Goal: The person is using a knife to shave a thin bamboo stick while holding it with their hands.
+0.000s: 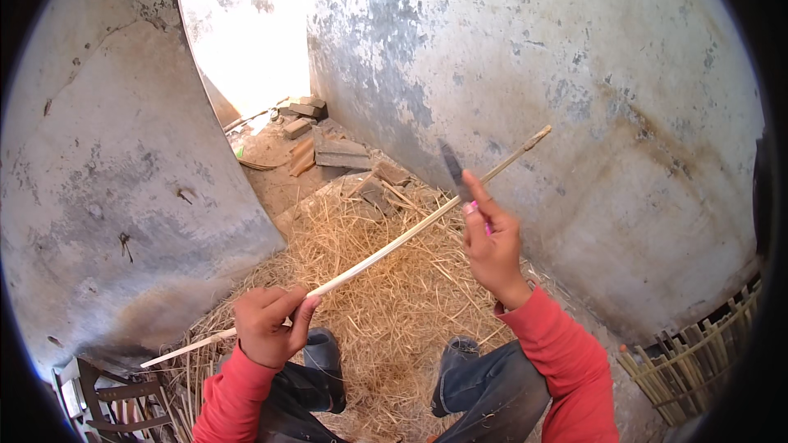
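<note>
The left hand (267, 324) is clenched round a long pale stick (386, 250), thumb laid along it. The grip sits near the stick's lower end, so only a short stub pokes out toward 8 o'clock, while the long free length rises toward 2 o'clock, ending near the stained wall (574, 74). Held low like this, the stick lies slanted across the lap, its middle stretch open to the other hand.

The right hand (492, 246) is raised just past the stick at about 3 o'clock from the left, closed on a knife (453, 172) with a pink handle. The dark blade points up and away from the body, tip toward 12 o'clock, beside the stick rather than on it.

Below, a bed of dry straw (386, 303) covers the floor between the knees in blue jeans (492, 385).

The blade is motion-blurred, so its edge and whether it touches the stick are hard to judge; it seems just clear. The pink handle is mostly buried in the fingers. At 5 o'clock a bundle of split canes (698, 361) is cut off by the rim, and at 7 o'clock a dark frame (107, 402) is only partly seen.
</note>
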`<state>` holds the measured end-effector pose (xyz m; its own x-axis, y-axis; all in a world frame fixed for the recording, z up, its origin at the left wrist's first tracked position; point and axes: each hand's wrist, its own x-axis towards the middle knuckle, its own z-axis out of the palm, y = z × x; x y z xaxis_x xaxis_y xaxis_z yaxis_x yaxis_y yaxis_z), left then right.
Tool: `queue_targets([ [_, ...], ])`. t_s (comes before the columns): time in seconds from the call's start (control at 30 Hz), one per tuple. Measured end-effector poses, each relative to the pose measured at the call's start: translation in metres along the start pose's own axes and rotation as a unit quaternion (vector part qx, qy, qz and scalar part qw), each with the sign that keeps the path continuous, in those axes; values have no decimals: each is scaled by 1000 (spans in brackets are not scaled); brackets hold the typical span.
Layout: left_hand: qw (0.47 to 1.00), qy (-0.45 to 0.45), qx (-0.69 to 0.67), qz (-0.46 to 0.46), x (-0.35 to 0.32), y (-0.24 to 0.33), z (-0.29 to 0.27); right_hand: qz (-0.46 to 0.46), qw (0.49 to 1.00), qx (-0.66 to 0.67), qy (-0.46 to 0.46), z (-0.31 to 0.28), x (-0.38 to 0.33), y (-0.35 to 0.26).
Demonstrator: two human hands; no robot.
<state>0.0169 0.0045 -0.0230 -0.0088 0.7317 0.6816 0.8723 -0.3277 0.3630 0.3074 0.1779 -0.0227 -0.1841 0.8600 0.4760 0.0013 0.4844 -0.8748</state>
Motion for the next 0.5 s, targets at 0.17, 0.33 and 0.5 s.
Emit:
queue_targets([
  [0.17,1000,3,-9,-16,1,10,11,-24,995,-30,-89,30,-27,-13],
  [0.33,998,2,-48,-44,5,18,17,-76,972,-33,-222,54,-48,-28],
  [0.5,988,-1,-118,-96,4,17,14,-136,962,-44,-234,63,-53,-22],
])
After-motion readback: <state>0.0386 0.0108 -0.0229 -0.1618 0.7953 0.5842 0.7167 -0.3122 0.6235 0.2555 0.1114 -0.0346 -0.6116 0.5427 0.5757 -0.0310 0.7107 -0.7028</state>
